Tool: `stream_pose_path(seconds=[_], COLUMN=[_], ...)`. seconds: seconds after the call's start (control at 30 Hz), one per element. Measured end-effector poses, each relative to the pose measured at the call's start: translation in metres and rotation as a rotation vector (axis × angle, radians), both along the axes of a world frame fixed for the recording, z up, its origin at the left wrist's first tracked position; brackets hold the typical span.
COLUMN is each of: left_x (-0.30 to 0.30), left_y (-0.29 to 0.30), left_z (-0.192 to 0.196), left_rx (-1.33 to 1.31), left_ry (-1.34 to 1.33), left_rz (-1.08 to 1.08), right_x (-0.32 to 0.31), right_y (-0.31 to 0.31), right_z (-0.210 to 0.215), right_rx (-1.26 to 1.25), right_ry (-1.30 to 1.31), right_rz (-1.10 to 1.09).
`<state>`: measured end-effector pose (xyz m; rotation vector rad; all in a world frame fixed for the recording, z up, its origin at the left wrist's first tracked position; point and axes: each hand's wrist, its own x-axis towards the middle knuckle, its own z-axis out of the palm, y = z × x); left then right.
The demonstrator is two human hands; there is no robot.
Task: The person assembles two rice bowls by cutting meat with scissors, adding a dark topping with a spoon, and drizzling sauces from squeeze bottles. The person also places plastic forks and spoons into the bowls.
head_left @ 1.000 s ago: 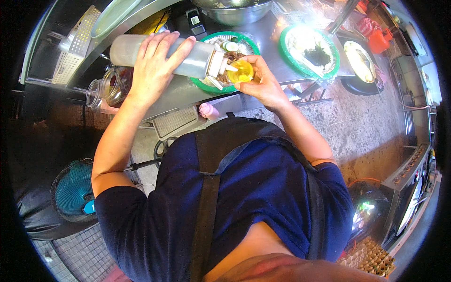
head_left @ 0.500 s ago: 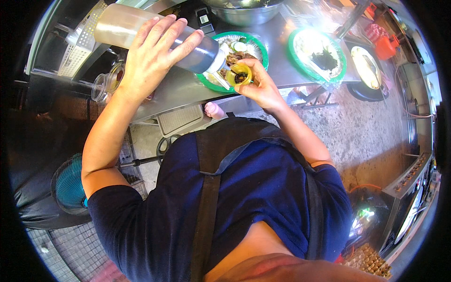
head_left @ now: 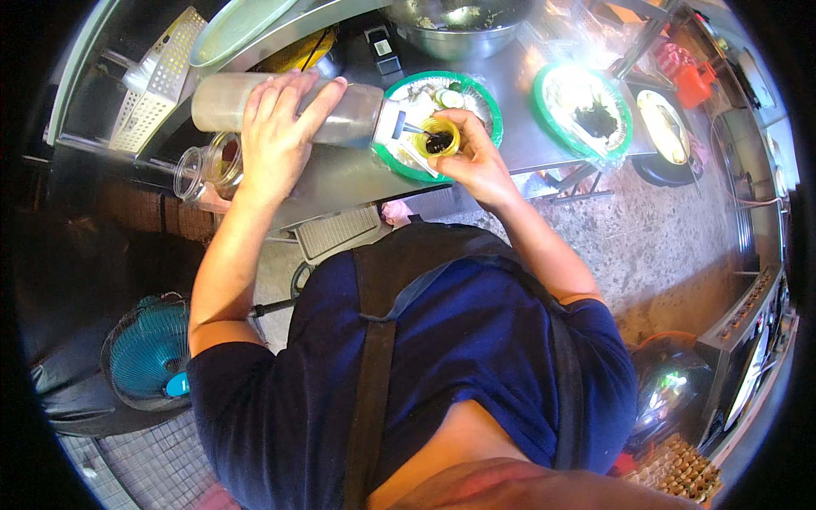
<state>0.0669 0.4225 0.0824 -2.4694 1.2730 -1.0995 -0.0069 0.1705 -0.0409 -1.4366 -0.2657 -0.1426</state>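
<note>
A steel counter [head_left: 327, 189] runs across the far side of the room, above a mottled grey floor [head_left: 671, 212]. On the near left stands a teal fan [head_left: 146, 353]; on the right is an appliance with a row of knobs [head_left: 733, 327], with egg trays [head_left: 676, 472] nearer.

At the far edge of the counter sits a large metal bowl [head_left: 459, 42] with pale bits inside. Nearer, a green-rimmed plate [head_left: 393, 161] carries food topped with pale green slices; to its right, a second green-rimmed plate [head_left: 625, 127] bears a dark heap. Clear jars [head_left: 190, 174] are at left.

The left hand [head_left: 280, 127] is wrapped around a translucent squeeze bottle [head_left: 225, 102], tipped almost level, its nozzle at the mouth of a small yellow cup [head_left: 456, 133]. The right hand [head_left: 483, 168] pinches this cup, which contains dark liquid, above the left plate.
</note>
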Motion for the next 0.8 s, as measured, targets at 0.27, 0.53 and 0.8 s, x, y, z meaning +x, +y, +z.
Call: stream_pose_path(seconds=[0.27, 0.53, 0.8], left_x=[0.015, 0.054, 0.084], left_y=[0.019, 0.029, 0.049], left_z=[-0.046, -0.095, -0.155], left_rx=[-0.293, -1.027, -1.347], left_ry=[0.235, 0.549, 0.734], left_rz=[0.075, 0.164, 0.156], right_x=[0.014, 0.043, 0.041], right_y=[0.020, 0.060, 0.061], right_z=[0.016, 0.030, -0.017], right_rx=[0.056, 0.270, 0.229], right_ry=[-0.023, -0.050, 0.031], right_rz=[-0.114, -0.053, -0.094])
